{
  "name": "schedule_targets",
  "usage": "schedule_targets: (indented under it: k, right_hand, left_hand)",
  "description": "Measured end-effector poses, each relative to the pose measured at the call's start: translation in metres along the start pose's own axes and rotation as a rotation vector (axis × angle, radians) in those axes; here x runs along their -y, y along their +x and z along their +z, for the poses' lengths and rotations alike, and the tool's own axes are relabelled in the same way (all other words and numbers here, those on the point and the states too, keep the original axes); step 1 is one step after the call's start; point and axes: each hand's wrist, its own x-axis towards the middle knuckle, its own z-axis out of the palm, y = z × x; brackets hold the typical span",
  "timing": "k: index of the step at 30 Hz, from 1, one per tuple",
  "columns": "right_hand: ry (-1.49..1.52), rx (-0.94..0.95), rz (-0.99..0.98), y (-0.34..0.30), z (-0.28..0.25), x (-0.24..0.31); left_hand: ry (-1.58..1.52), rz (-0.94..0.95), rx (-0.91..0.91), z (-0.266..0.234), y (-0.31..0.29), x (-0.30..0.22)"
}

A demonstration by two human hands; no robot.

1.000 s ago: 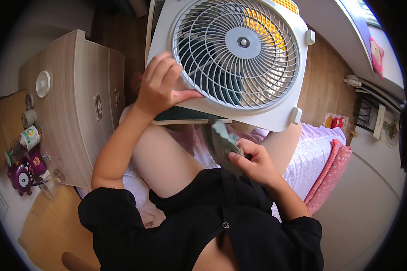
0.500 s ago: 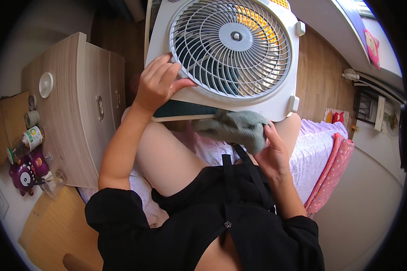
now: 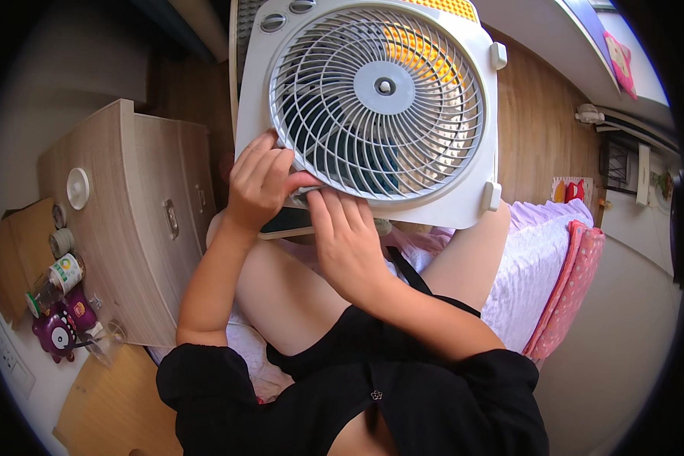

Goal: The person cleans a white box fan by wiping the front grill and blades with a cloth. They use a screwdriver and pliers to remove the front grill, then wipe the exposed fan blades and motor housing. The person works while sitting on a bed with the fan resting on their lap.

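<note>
A white box fan (image 3: 460,210) with a round grey grille (image 3: 385,95) leans over my lap, its face tilted toward me. My left hand (image 3: 260,181) is closed on the grille's lower left rim, the thumb pressed along it. Close beside it, my right hand (image 3: 349,242) presses its fingers together at the grille's lower rim. Under that hand is a grey-green cloth (image 3: 384,226), mostly hidden; only small bits show past the fingers.
On the left stands a light wooden cabinet (image 3: 156,205) with a bottle (image 3: 67,273) and a purple monster-shaped figure (image 3: 55,332) near it. To my right lies a folded pink dotted cloth (image 3: 566,292) on the white bedding (image 3: 520,258). Two knobs (image 3: 273,22) sit at the fan's upper left.
My right hand has brought the cloth up and left from the lap to the grille's lower rim. My left hand keeps its hold, and the fan appears lower in view.
</note>
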Motion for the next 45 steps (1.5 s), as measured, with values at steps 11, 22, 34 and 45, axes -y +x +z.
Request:
schedule_targets:
  k: [11,22,34,45]
  right_hand:
    - [-0.012,-0.104,0.106,0.008,0.021,0.004]
    - [-0.364,0.041,-0.093,-0.016,0.004,-0.025]
    - [-0.411,0.102,0.085,-0.070,-0.024,-0.071]
    - [-0.125,-0.005,0.217,-0.057,-0.032,-0.049]
  left_hand:
    - [-0.008,-0.052,-0.027,0.002,0.001,-0.002]
    - [0.026,-0.027,0.003,0.001,-0.003,-0.002]
    - [0.006,-0.003,0.025,0.004,-0.014,-0.011]
    - [0.036,-0.036,0.050,0.004,-0.014,-0.016]
